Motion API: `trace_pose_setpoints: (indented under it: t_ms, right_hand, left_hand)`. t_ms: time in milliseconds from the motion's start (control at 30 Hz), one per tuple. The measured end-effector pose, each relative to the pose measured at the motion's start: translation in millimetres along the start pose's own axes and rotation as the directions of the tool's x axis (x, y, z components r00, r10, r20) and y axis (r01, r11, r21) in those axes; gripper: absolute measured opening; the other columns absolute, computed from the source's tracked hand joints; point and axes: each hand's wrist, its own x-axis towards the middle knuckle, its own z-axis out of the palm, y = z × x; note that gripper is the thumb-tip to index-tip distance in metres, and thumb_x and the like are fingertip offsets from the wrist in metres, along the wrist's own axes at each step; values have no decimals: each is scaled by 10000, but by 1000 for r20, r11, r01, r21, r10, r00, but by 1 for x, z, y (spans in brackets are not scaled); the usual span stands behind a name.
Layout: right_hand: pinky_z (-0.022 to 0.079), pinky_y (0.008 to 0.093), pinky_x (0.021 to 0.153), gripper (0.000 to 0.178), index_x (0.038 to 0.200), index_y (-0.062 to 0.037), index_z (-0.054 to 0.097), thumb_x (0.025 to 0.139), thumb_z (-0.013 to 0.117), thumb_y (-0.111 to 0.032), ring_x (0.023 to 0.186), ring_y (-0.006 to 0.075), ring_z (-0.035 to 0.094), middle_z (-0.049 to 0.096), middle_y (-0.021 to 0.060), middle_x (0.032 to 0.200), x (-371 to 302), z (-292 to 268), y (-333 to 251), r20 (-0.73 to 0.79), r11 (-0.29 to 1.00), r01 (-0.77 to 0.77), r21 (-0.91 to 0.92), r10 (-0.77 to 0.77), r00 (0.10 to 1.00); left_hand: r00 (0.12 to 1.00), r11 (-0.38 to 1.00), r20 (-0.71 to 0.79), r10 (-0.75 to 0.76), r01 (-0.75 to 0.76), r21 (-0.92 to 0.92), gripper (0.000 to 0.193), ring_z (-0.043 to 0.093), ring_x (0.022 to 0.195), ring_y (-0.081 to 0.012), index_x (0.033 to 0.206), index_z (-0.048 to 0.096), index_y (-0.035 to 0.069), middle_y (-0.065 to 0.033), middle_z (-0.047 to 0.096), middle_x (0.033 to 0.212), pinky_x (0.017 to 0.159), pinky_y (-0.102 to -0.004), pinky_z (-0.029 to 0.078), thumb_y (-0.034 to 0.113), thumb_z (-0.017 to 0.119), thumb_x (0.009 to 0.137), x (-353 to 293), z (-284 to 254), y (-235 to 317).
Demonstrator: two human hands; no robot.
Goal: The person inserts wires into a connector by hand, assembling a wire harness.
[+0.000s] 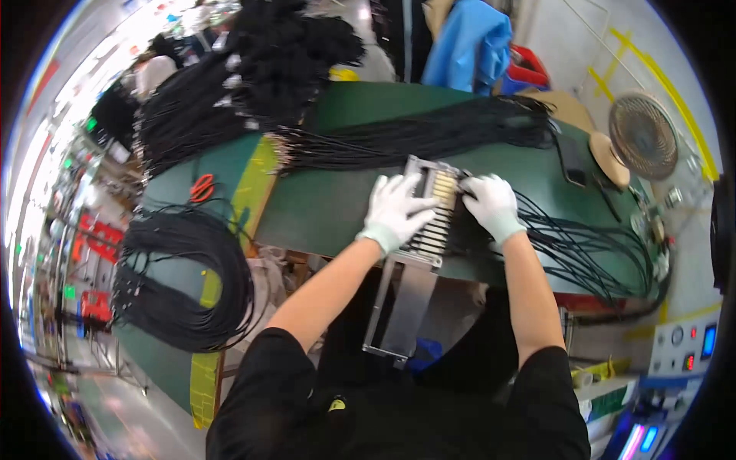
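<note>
A long metal fixture (414,299) with a row of pale slots (437,222) lies across the green table's front edge, its near end hanging over my lap. My left hand (395,211), in a white glove, rests on the fixture's left side with its fingers spread. At the far right end of the slots is my right hand (493,205), also gloved, its fingers bent together against the fixture's edge. Whatever sits between those fingertips is hidden. Black cables (583,245) run from beside the fixture and under my right wrist toward the right.
A long bundle of black cables (429,138) lies behind the fixture. Coiled black cables (238,268) and orange-handled scissors (202,188) are on the left table. A phone-like black device (570,159) and a fan (644,136) stand at the right. More cables hang at the far left.
</note>
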Motion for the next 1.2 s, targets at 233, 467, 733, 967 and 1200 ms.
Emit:
trace_pose_setpoints:
  t_ms: [233, 467, 733, 967, 1200]
  right_hand:
    - [466, 403, 780, 130, 865, -151, 711, 769, 716, -237, 864, 285, 606, 661, 53, 787, 9, -13, -26, -105, 965, 158, 210, -138, 985]
    - [467, 418, 764, 171, 848, -142, 697, 708, 758, -219, 848, 282, 610, 659, 57, 801, -2, -10, -51, -90, 925, 236, 299, -219, 972]
    - [498, 390, 736, 160, 860, -67, 693, 790, 707, -210, 791, 301, 618, 679, 95, 786, -5, -28, -19, 132, 815, -179, 551, 126, 983]
    - [488, 419, 748, 164, 853, -92, 713, 826, 685, -251, 815, 317, 614, 669, 110, 790, 1, -19, -19, 29, 934, 9, 357, -20, 999]
    - [490, 420, 746, 170, 878, -144, 735, 847, 662, -295, 785, 307, 613, 667, 92, 743, -1, -17, -6, 102, 980, 2, 201, -23, 995]
  left_hand:
    - [990, 974, -118, -81, 53, -222, 290, 428, 1323, -345, 983, 756, 185, -111, 567, 1352, 1163, -517, 210, 435, 650, 882, 1, 5, -16]
    - [944, 964, -325, 52, -132, -229, 165, 539, 1111, -342, 847, 657, 63, -124, 624, 1193, 1026, -444, 371, 212, 723, 815, -3, 7, -3]
    - [858, 973, -490, -155, 47, -225, 112, 562, 1115, -321, 818, 692, 45, -115, 677, 1082, 990, -412, 422, 134, 743, 773, -6, 1, 0]
    - [820, 959, -506, -269, 176, -224, 120, 603, 980, -301, 812, 701, 82, -107, 696, 995, 896, -420, 452, 202, 703, 813, -2, -1, -3]
    - [897, 953, -340, -281, 219, -211, 218, 595, 1104, -241, 968, 713, 119, -50, 694, 1099, 1114, -449, 300, 291, 584, 931, -1, 10, -11]
